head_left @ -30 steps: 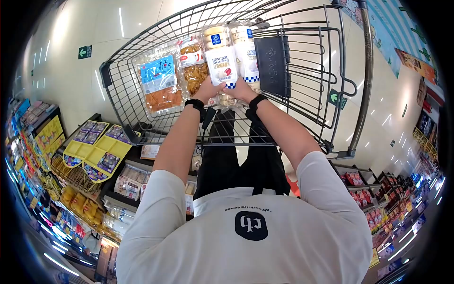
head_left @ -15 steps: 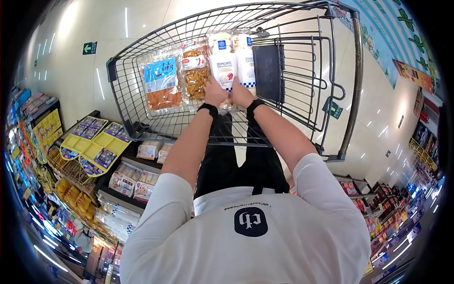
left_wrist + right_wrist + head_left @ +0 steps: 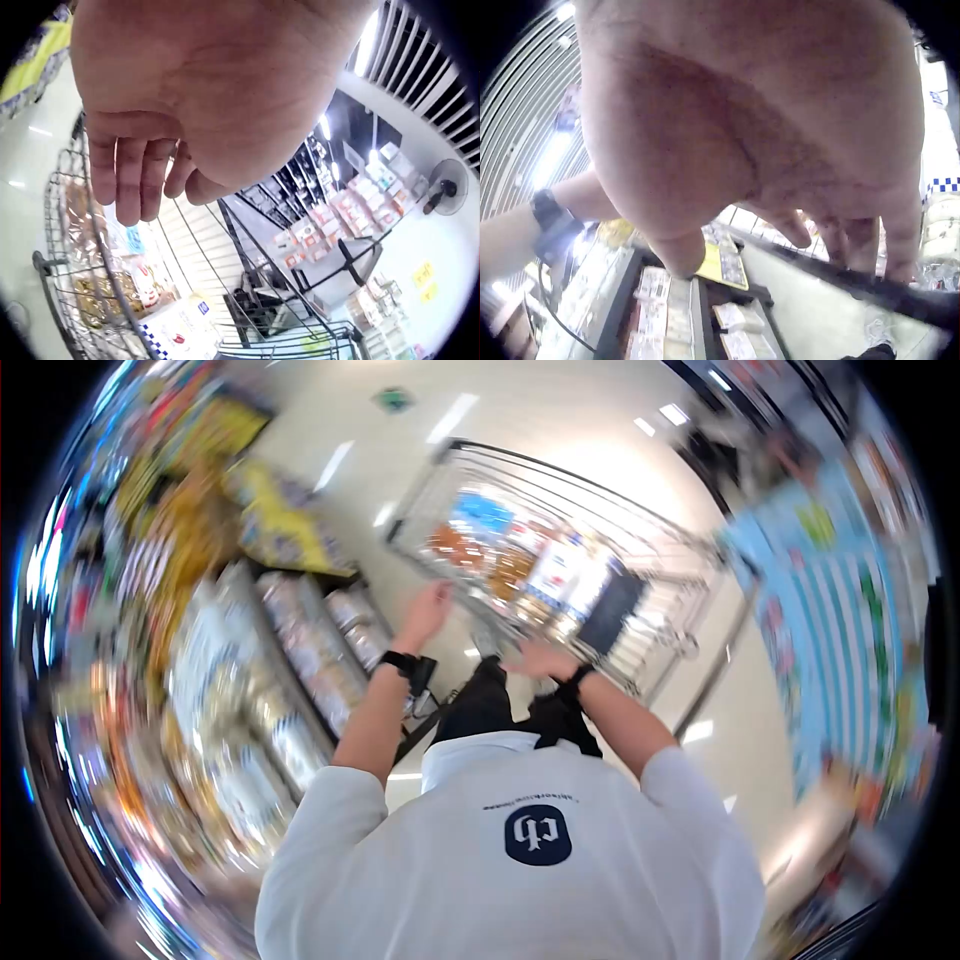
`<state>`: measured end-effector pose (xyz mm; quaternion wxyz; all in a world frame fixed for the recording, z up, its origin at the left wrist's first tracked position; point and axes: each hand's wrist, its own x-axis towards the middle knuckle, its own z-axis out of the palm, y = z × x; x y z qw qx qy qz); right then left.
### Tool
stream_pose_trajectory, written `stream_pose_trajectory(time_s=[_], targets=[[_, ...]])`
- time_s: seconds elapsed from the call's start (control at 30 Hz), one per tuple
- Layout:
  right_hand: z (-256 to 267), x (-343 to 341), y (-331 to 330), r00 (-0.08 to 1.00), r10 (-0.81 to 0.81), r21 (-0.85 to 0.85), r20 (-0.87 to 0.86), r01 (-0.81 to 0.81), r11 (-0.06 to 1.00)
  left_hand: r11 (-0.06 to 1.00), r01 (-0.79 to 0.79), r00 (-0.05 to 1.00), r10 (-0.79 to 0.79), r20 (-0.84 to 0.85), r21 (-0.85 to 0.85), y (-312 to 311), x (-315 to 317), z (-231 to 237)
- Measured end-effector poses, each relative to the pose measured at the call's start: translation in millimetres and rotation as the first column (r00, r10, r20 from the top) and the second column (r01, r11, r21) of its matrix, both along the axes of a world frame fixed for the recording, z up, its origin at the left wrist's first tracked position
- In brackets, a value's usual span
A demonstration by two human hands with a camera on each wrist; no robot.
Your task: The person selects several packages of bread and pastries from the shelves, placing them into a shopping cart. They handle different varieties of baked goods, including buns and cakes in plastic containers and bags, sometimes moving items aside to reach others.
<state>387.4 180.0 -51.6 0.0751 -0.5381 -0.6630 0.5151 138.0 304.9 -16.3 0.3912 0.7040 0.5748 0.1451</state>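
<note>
My left hand [image 3: 427, 612] is raised off the near left side of the shopping cart [image 3: 455, 575], its fingers loosely extended with nothing in them. My right hand [image 3: 543, 660] is at the cart's near side; in the right wrist view its fingers [image 3: 861, 244] reach the dark cart rim [image 3: 817, 270], thumb apart from it. Inside the cart lie a blue-labelled food pack [image 3: 480, 512], a clear pack of brown food [image 3: 512, 568] and two white-labelled packs of round pastries, the nearer one [image 3: 553, 572] beside the other [image 3: 590, 588]. Motion blurs the head view.
Shelves of packaged goods [image 3: 245, 710] line the left, with a yellow display tray [image 3: 285, 520] at their far end. A dark panel [image 3: 612, 610] sits in the cart beside the packs. A blue-striped display [image 3: 840, 650] stands on the right.
Both hands have let go of the white-labelled pastry packs and drawn back from inside the cart, the left moving leftwards. The view has turned, the cart now appearing angled and further right.
</note>
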Motion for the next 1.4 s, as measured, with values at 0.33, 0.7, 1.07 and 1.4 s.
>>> stream_pose_trajectory(time_s=[0.33,0.7,1.07,1.4], targets=[[-90.1,-1.1,-3.9,0.993,0.046,0.118,-0.113,-0.032,0.992,0.8,-0.595,0.702,0.467,-0.538,-0.083,-331.2,-169.2,-17.7],[-56.8,-22.3,14.1,0.987,-0.092,-0.121,0.131,0.108,0.987,0.47,-0.57,0.801,0.501,-0.328,-0.674,-622.0,-147.8,-171.1],[-26.0,-170.7,69.0,0.948,-0.039,0.585,0.317,-0.163,0.794,-0.189,-0.93,-0.203,0.979,0.011,-0.315,-568.0,-269.8,-104.6],[117.8,-447.6,111.0,0.797,0.594,0.627,-0.112,-0.407,0.664,-0.267,-0.96,-0.275,0.849,0.45,-0.084,-467.2,-313.4,59.0]])
